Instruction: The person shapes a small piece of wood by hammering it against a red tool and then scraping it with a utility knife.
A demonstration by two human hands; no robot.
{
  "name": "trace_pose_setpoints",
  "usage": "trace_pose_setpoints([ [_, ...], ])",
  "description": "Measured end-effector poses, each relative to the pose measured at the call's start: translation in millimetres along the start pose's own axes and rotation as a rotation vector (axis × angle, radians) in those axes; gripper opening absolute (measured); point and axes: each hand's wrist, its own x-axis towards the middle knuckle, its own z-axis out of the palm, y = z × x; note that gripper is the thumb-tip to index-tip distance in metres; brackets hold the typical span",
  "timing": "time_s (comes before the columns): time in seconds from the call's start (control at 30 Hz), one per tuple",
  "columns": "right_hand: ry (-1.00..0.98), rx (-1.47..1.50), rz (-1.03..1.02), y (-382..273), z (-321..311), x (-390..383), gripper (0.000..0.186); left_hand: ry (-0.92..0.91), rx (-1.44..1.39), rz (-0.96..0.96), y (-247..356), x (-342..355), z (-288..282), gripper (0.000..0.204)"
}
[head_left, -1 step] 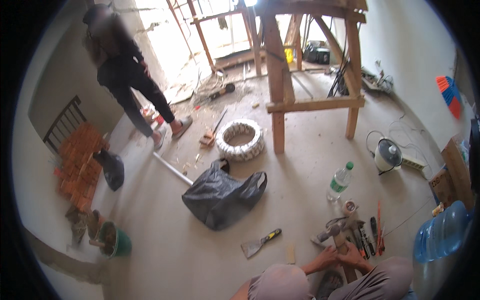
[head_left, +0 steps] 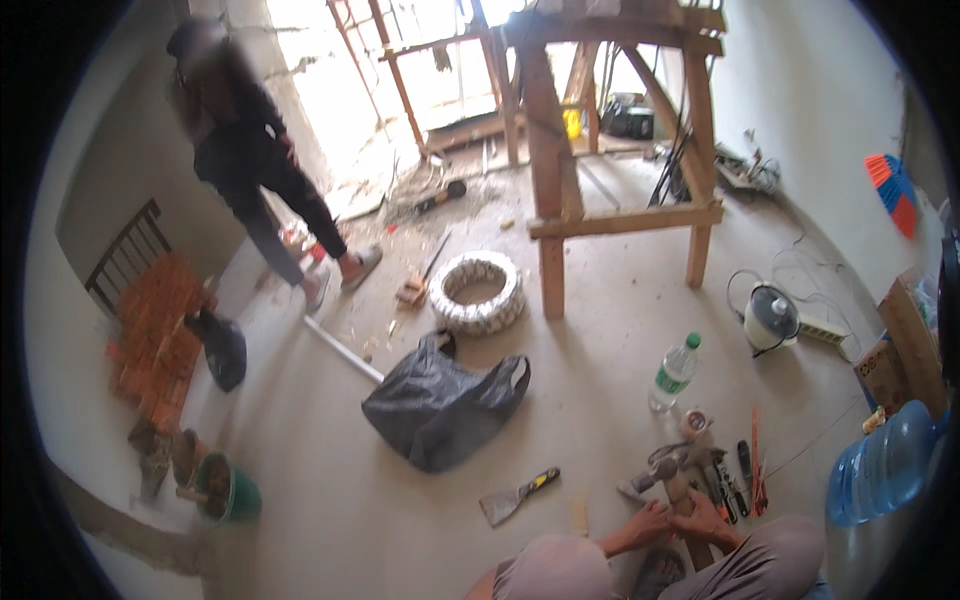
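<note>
At the lower right, between my bent knees, my left hand (head_left: 646, 523) is closed at the side of an upright wooden piece (head_left: 697, 550), and my right hand (head_left: 700, 517) grips the same piece. A grey metal tool head (head_left: 665, 465) is at its upper end; whether the two are joined, I cannot tell. Beside my hands lie several hand tools (head_left: 740, 475), among them a long orange-red one (head_left: 758, 460), and a roll of tape (head_left: 695, 422). A scraper (head_left: 518, 495) with a black-yellow handle lies left of them, near a small flat tan piece (head_left: 580, 514).
A person (head_left: 255, 150) stands back left near bricks (head_left: 155, 330) and a green bucket (head_left: 227, 490). Ahead are a black bag (head_left: 440, 410), white coil (head_left: 478, 290), wooden scaffold (head_left: 550, 190), bottle (head_left: 673, 378) and electric pot (head_left: 770, 317). A water jug (head_left: 875, 465) lies at right.
The whole scene sits slightly lower in the picture, as my view has shifted a little. My hands stay in the same grip, with little visible movement.
</note>
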Motion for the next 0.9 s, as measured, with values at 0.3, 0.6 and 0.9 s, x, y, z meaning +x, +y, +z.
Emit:
trace_pose_setpoints([
  [0.3, 0.120, 0.100, -0.210, -1.8, -12.9, -28.5, 0.050, 0.625, -0.507, -0.322, 6.7, -94.8, -64.0, 0.037],
  [0.6, 0.183, 0.031, -0.080, -43.3, -28.3, -25.0, 0.053, 1.293, -1.088, -0.703, -30.7, -139.3, -196.4, 0.016],
  [0.9, -0.023, -0.064, -0.009, 0.2, -2.1, -41.8, 0.057, 1.094, -1.093, -0.821, -11.6, -173.2, -151.5, 0.012],
])
